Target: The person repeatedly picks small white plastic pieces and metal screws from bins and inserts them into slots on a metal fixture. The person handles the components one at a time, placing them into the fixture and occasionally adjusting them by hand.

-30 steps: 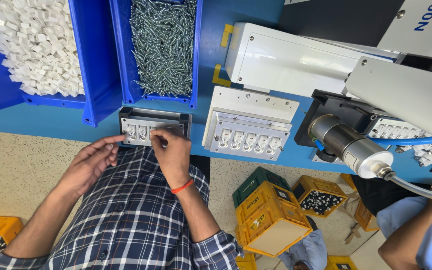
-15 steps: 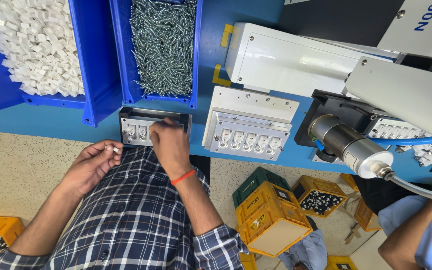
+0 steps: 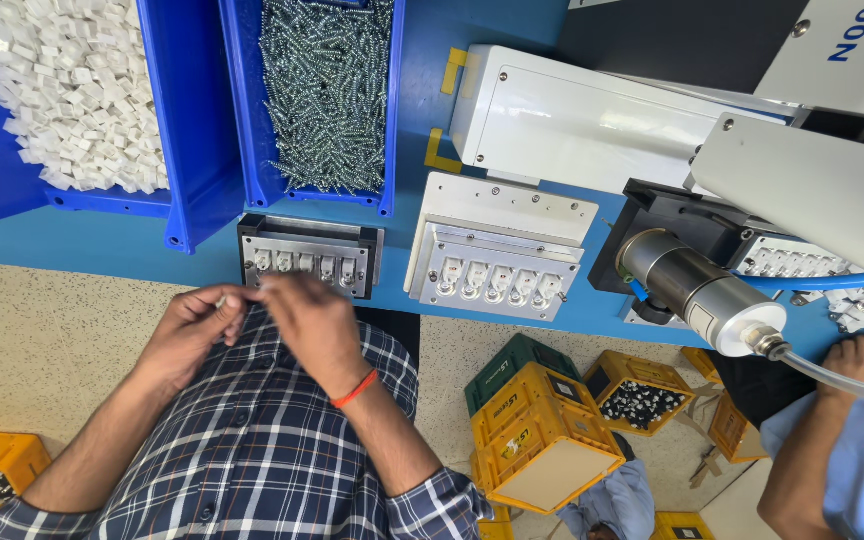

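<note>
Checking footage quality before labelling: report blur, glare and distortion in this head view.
Head view: right hand smeared by motion blur, left hand slightly soft; black fixture, screw bin sharp; even lighting, mild sheen on metal cylinder; wide-angle lens bends the table edge.

Blues, whites and a plaid shirt

A blue counter (image 3: 72, 250) carries blue bins (image 3: 197, 150) of white pieces (image 3: 72, 90) and silvery screws (image 3: 327, 95); the shirt (image 3: 242, 460) is navy-and-white plaid, the wristband (image 3: 354, 389) orange, the crates (image 3: 537, 440) yellow and green.
</note>
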